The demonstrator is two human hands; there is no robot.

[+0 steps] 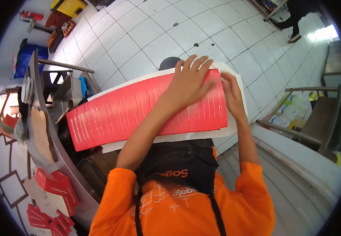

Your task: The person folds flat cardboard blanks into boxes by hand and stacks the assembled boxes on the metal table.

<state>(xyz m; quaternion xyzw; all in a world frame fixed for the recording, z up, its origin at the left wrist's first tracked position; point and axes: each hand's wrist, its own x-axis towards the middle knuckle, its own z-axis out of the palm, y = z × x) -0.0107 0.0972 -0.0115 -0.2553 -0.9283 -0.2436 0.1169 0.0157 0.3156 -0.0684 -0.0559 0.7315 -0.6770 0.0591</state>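
A long row of overlapping red printed cardboard pieces [115, 114] lies across my lap on larger white sheets [238, 106]. Their edges step from left to right, with lines of pale print. My left hand [192, 82] rests over the right part of the row, fingers spread and holding nothing. At the right end, my right hand [232, 94] is beside the edge of the red pieces, its fingers slightly bent and apart. Its thumb and palm are mostly hidden.
To the left stands a metal-edged table [56, 157] with a torn brown cardboard strip [42, 133] and more red cartons [56, 188]. A metal rack [316, 129] with plastic containers [290, 112] is at right. Another person's leg [294, 23] shows far right on the tiled floor.
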